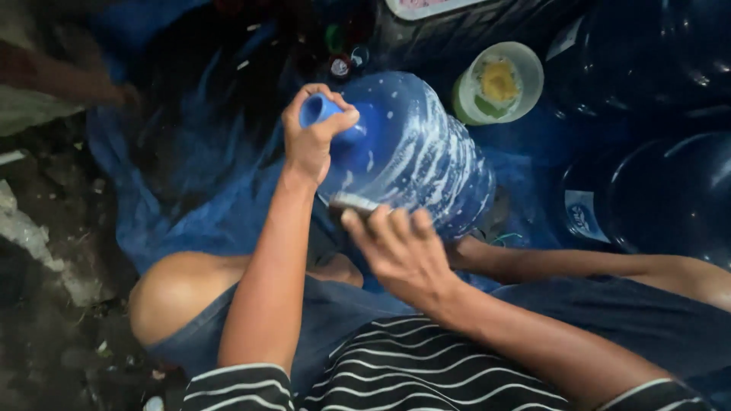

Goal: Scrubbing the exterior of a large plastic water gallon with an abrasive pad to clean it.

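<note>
Down on the left, bare dirt floor [46, 320] and a blue tarp [183, 205]. Left hand [311, 137] closed around the neck of a tilted blue water jug [411, 152], soapy streaks across it. Right hand [400, 247] pressed on its near side, gripping a small scrubber [352, 202]. Seemingly mid-scrub; probably calls for turning the jug. Far right: a pale tub [525, 72], dark jugs [662, 198].

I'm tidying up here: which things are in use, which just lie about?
In use:
large blue soapy plastic water jug
left hand gripping its neck
right hand with small grey scrubber

Lying about:
round pale-green tub
dark blue jugs
blue tarp
</note>
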